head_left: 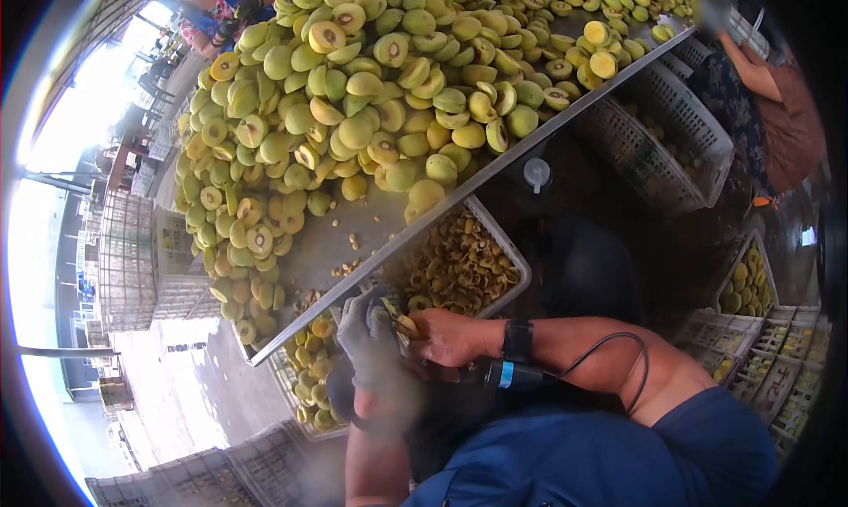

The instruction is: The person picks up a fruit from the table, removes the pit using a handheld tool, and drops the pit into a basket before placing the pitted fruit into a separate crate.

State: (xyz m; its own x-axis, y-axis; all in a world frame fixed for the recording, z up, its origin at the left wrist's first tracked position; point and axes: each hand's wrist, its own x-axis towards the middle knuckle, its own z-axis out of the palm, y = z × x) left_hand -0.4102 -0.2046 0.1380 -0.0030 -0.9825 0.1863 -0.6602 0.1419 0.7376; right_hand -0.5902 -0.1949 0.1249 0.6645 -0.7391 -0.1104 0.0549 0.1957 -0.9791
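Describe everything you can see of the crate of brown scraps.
The crate looks plastic, pale grey, open-topped and upright, with a thick rim and a rounded corner. Curled, yellow-brown scraps fill it. It sits beyond the right hand, below the metal-looking table, whose edge hides part of it. Its base is hidden.

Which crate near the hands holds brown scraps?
The crate just beyond the bare right hand, below the table; the one beside the gloved left hand holds green-yellow fruit.
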